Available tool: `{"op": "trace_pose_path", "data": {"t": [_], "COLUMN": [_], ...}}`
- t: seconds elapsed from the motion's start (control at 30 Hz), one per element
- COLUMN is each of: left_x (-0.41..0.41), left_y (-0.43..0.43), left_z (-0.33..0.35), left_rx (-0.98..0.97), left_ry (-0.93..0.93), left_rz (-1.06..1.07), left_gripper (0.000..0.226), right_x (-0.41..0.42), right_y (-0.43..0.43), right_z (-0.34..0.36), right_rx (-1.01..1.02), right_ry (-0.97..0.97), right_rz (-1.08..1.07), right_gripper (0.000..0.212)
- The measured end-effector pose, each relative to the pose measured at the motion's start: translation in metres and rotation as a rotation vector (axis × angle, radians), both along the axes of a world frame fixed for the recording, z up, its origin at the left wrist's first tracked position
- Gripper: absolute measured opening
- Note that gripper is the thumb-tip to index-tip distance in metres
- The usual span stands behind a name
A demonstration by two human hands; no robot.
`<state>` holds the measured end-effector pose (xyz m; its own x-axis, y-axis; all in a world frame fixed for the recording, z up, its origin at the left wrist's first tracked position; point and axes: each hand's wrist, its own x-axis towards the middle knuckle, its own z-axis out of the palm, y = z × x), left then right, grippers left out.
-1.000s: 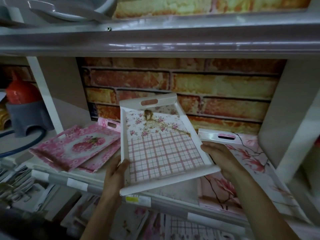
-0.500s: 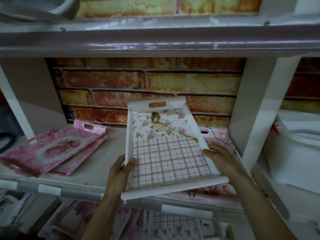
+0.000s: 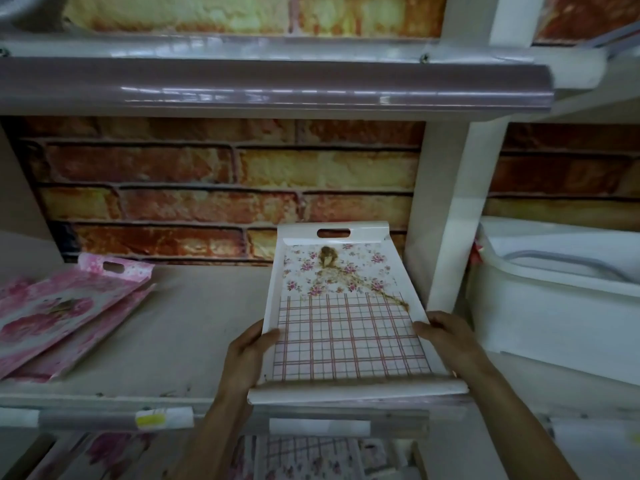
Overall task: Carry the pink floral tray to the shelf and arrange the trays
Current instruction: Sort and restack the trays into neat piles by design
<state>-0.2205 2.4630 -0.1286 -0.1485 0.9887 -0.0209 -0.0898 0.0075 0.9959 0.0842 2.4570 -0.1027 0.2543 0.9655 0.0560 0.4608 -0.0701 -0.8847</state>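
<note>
While left hand [image 3: 247, 355] and right hand [image 3: 446, 337] hold the floral tray [image 3: 346, 327], fingers [image 3: 424, 329] clamped on its side rims, it's over the shelf [image 3: 194, 334], right end.

Bare shelf [image 3: 194, 327] lies open mid-bay, between the stacked pink trays [image 3: 59, 313] at the left and the floral tray [image 3: 346, 327] at the right. Just right of that tray stands a white upright post [image 3: 446, 216], with a white tub [image 3: 554, 299] beyond it. A brick wall [image 3: 207, 188] closes the far side, and an upper shelf [image 3: 263, 81] caps the bay.
</note>
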Motion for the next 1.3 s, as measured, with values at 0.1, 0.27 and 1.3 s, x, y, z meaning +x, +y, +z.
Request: {"op": "trace_pose_path", "data": {"t": [0.1,0.27,1.3], "left_x": [0.01,0.02,0.026], "left_y": [0.005,0.011,0.022], "left_z": [-0.004,-0.01,-0.029], "left_rx": [-0.019,-0.048,0.036], "left_ry": [0.032,0.058,0.246], "left_rz": [-0.017,-0.043,-0.031], "left_gripper": [0.021,0.02,0.03], "right_x": [0.011,0.023,0.032], "right_y": [-0.004,-0.004,0.002], "right_z": [-0.009,-0.02,-0.041], "right_rx": [-0.006,-0.004,0.029], "right_ry": [-0.018,-0.048,-0.1], "right_rz": [-0.03,-0.055,-0.025], "right_gripper": [0.016,0.012,0.012]}}
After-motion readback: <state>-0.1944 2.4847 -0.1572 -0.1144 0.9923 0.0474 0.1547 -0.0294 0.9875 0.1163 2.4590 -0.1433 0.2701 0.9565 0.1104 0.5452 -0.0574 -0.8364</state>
